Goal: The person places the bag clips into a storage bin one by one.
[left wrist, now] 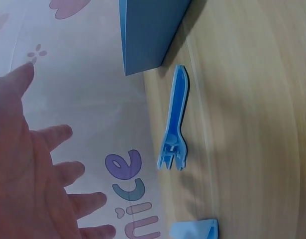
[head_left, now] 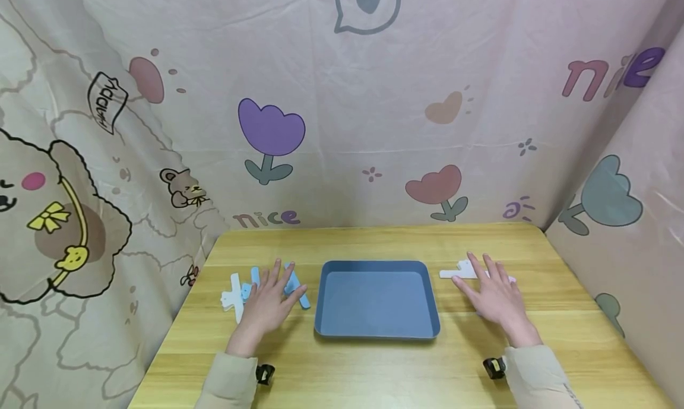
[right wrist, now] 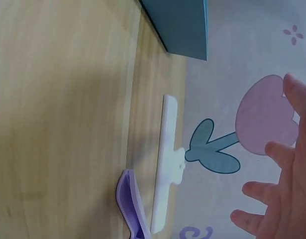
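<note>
My left hand (head_left: pixel 269 305) hovers with fingers spread above the left of the table. Below and around it lie a blue bag clip (head_left: pixel 303 297), a second light blue clip (head_left: pixel 255 275) partly covered by the hand, and a white clip (head_left: pixel 236 296). In the left wrist view the nearer blue clip (left wrist: pixel 177 107) lies apart from the fingers. My right hand (head_left: pixel 497 296), fingers spread too, is over a white bag clip (head_left: pixel 450 274). The right wrist view shows a purple clip (right wrist: pixel 130 201) beside that white clip (right wrist: pixel 165 167); the hand mostly hides the purple one from the head camera.
A shallow blue-grey rectangular tray (head_left: pixel 377 305) stands on the wooden table (head_left: pixel 374 367) between the hands. Printed cloth (head_left: pixel 342 118) hangs behind the table and along both sides. A small black wrist camera (head_left: pixel 494 368) sits at the right cuff.
</note>
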`<state>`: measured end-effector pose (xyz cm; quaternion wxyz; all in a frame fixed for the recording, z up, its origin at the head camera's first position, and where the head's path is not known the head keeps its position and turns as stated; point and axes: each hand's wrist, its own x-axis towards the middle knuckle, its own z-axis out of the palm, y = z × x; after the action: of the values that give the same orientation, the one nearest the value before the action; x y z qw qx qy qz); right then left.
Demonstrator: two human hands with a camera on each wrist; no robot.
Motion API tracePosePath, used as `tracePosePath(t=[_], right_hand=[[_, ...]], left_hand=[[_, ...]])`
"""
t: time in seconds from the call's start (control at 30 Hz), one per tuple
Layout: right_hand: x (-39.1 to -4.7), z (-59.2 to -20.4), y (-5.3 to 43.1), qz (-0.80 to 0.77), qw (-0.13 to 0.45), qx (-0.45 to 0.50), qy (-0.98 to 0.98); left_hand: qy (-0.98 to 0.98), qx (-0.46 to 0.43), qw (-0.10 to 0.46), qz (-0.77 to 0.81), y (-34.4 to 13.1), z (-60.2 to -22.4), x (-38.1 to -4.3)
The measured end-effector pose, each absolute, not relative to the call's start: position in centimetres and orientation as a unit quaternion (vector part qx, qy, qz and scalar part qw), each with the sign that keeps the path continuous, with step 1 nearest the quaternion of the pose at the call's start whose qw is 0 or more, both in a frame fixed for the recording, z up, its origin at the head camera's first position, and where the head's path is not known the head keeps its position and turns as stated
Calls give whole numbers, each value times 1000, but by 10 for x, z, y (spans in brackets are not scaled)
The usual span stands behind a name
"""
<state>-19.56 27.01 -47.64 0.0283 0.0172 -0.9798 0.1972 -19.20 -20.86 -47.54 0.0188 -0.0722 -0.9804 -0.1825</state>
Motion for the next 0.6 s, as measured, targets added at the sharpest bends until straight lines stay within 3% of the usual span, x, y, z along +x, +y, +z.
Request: tracePosePath(t=[0.6], right_hand=[[-199, -491, 247, 319, 38, 66, -945]], left_hand=[[-945, -17, -25, -325, -210, -474, -191]])
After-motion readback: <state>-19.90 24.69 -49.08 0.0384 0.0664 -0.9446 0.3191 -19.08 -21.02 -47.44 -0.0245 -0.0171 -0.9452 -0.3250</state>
